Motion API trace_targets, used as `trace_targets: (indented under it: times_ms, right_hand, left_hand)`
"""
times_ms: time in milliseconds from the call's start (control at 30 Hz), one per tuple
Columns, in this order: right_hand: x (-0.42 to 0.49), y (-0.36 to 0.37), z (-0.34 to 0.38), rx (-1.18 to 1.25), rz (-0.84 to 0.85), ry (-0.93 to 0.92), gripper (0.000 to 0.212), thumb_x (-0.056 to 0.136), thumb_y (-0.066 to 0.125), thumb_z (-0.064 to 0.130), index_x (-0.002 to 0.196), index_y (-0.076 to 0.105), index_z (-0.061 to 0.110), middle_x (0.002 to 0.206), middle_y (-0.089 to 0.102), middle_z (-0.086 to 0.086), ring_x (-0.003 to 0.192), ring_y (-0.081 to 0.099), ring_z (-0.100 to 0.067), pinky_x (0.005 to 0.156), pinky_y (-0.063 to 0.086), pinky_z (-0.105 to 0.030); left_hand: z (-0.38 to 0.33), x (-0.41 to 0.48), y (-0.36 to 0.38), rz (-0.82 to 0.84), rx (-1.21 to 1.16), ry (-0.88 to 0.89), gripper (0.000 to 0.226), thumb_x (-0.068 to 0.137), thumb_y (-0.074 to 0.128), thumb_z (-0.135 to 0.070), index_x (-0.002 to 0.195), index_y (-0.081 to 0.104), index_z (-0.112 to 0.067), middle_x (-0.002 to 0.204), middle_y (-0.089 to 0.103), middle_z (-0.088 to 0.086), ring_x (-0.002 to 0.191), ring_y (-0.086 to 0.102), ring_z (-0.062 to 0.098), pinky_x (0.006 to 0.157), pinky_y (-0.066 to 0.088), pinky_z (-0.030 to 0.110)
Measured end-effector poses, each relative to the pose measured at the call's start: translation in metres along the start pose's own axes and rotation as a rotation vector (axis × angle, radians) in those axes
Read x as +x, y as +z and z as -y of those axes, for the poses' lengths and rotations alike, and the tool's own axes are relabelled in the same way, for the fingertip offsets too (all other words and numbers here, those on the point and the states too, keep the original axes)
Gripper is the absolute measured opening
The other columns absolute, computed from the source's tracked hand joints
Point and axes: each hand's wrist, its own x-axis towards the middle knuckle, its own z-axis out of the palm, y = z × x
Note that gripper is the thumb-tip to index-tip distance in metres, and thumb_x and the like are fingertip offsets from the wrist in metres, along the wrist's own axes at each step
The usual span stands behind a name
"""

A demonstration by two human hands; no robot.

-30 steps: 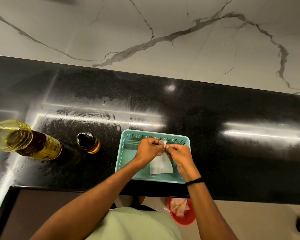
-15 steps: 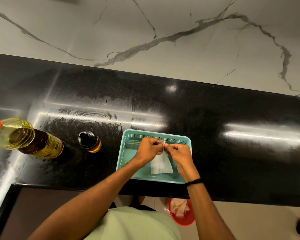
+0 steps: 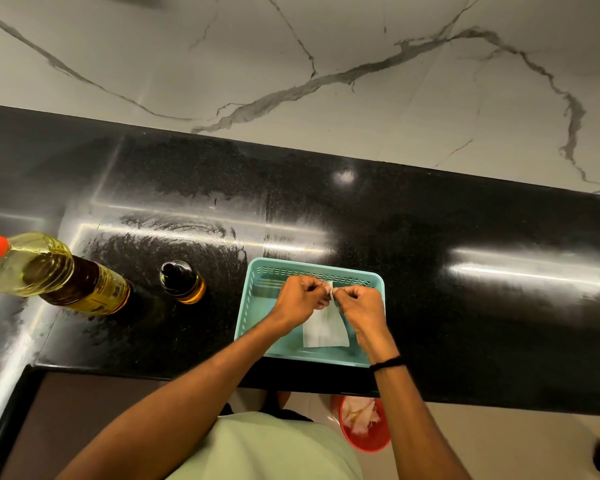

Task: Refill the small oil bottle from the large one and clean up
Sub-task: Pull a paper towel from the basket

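Observation:
A large oil bottle point(image 3: 56, 275) with a red cap stands at the left of the black counter. The small dark oil bottle point(image 3: 181, 282) stands to its right, cap on. Over a teal basket point(image 3: 253, 299) near the counter's front edge, my left hand point(image 3: 298, 301) and my right hand point(image 3: 361, 308) pinch the top edge of a white tissue point(image 3: 324, 329), fingertips close together. The tissue hangs down into the basket.
A red bin point(image 3: 364, 433) with crumpled paper sits on the floor below the counter edge. A marble wall point(image 3: 326, 64) rises behind the counter point(image 3: 465, 237). Smeared streaks show on the counter behind the bottles.
Both hands stay at the tissue's top edge over the basket with only slight finger motion. The view has shifted a little.

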Motion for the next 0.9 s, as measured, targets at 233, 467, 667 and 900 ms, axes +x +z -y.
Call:
trace_targets:
  times_ms: [233, 467, 667, 900]
  right_hand:
    - [-0.006, -0.002, 0.002, -0.041, 0.04, -0.098, 0.012, 0.084, 0.076, 0.021, 0.072, 0.076, 0.022, 0.07, 0.074, 0.004, 0.069, 0.069, -0.013, 0.069, 0.057, -0.03]
    - [-0.006, -0.006, 0.003, 0.009, 0.053, -0.079, 0.009, 0.086, 0.073, 0.013, 0.078, 0.077, 0.016, 0.072, 0.074, -0.001, 0.067, 0.065, -0.011, 0.072, 0.058, -0.033]
    - [-0.009, -0.008, 0.007, 0.051, 0.078, -0.053, 0.015, 0.084, 0.074, 0.009, 0.074, 0.076, 0.02, 0.077, 0.075, -0.008, 0.072, 0.066, -0.017, 0.079, 0.058, -0.039]
    - [-0.014, -0.006, 0.012, 0.083, 0.032, 0.043, 0.014, 0.082, 0.073, 0.005, 0.069, 0.076, 0.01, 0.075, 0.074, -0.015, 0.067, 0.062, -0.02, 0.079, 0.058, -0.046]
  left_hand:
    - [-0.001, 0.0, -0.004, 0.021, -0.028, -0.019, 0.016, 0.093, 0.062, -0.006, 0.089, 0.074, 0.003, 0.084, 0.073, 0.022, 0.074, 0.07, 0.021, 0.077, 0.061, 0.033]
    - [-0.002, -0.005, -0.005, 0.033, -0.023, 0.005, 0.01, 0.092, 0.066, -0.01, 0.09, 0.073, -0.004, 0.085, 0.073, 0.02, 0.075, 0.07, 0.021, 0.079, 0.061, 0.036]
    - [-0.003, -0.007, -0.006, 0.028, 0.053, 0.047, 0.007, 0.089, 0.069, -0.01, 0.085, 0.074, -0.011, 0.08, 0.074, 0.015, 0.072, 0.069, 0.018, 0.075, 0.061, 0.033]
    - [-0.007, -0.01, -0.005, 0.002, 0.122, 0.028, 0.011, 0.087, 0.066, -0.005, 0.078, 0.072, -0.004, 0.077, 0.072, 0.017, 0.068, 0.065, 0.015, 0.07, 0.059, 0.029]
